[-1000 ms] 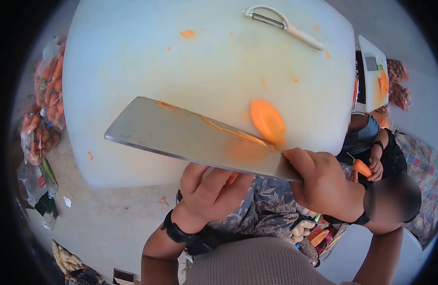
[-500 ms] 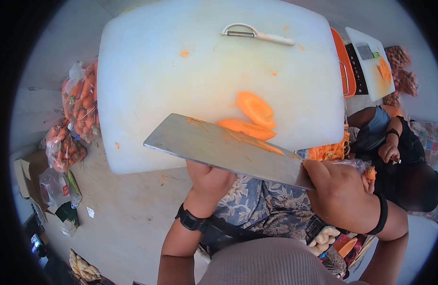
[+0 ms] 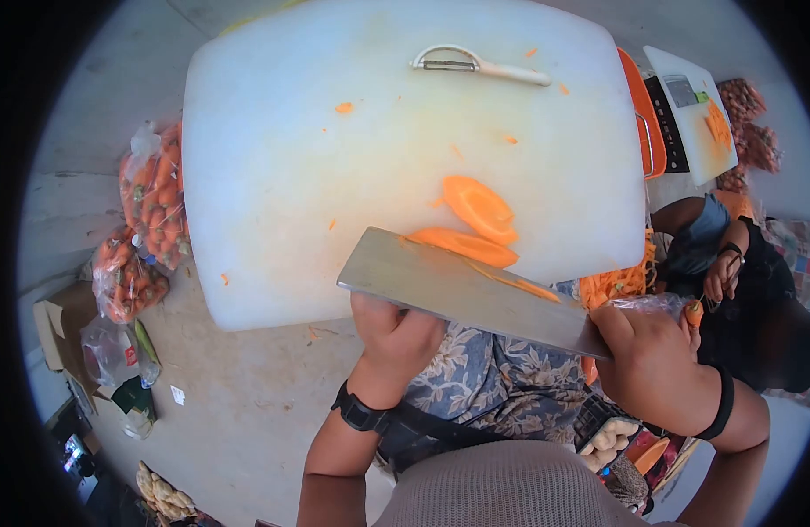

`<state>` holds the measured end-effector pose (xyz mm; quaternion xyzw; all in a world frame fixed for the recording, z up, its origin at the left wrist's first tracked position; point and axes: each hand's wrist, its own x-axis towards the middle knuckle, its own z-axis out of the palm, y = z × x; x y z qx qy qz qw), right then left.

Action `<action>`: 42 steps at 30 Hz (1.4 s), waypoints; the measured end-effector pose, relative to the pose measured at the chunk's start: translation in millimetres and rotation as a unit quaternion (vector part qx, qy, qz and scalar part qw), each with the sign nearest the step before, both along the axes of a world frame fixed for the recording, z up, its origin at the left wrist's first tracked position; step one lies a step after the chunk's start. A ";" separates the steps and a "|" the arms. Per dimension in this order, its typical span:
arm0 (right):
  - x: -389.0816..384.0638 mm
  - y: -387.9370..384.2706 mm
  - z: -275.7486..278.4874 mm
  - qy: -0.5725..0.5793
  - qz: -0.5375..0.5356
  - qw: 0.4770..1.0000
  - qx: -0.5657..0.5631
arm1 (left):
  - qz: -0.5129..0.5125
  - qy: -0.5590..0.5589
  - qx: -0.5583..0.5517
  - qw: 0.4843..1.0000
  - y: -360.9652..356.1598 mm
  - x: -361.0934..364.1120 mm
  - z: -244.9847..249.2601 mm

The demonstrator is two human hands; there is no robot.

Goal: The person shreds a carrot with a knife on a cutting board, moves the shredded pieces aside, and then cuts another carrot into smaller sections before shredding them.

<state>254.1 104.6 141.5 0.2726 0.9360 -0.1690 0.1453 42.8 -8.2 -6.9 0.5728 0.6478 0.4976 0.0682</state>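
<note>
A wide cleaver [image 3: 471,285] is tilted over the near edge of the white cutting board [image 3: 273,158]. My right hand [image 3: 655,360] is wrapped round its handle end. My left hand [image 3: 396,338] is bent under the blade's near edge, its fingertips hidden by the metal; whether it grips anything does not show. Two flat carrot slices [image 3: 478,207] lie just beyond the blade, the nearer one partly covered by it. A thin strip of carrot [image 3: 538,289] sticks to the blade. Farther back on the board rests a white peeler [image 3: 510,73].
Bags of carrots [image 3: 163,206] stand on the floor at the left, near a cardboard box [image 3: 58,329]. At the right are an orange tub [image 3: 637,105], a second board [image 3: 699,114], and a co-worker's hands [image 3: 721,274]. Shredded carrot [image 3: 615,285] lies beside the board's near right corner.
The cleaver has shifted right and slightly toward me, with my right hand moving along with it. My left hand has moved slightly right. The view has shifted a little.
</note>
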 end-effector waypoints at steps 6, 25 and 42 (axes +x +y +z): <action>-12.9 8.6 5.4 -0.043 0.019 0.999 -0.008 | 0.010 -0.068 -0.021 0.997 1.0 -0.4 4.0; -61.1 36.0 -2.9 -0.084 0.007 0.989 -0.119 | 0.017 0.072 0.011 0.997 -1.4 -1.3 0.3; -68.0 31.5 -52.0 0.028 0.000 0.997 -0.073 | 0.071 0.117 0.019 0.990 6.9 3.6 1.9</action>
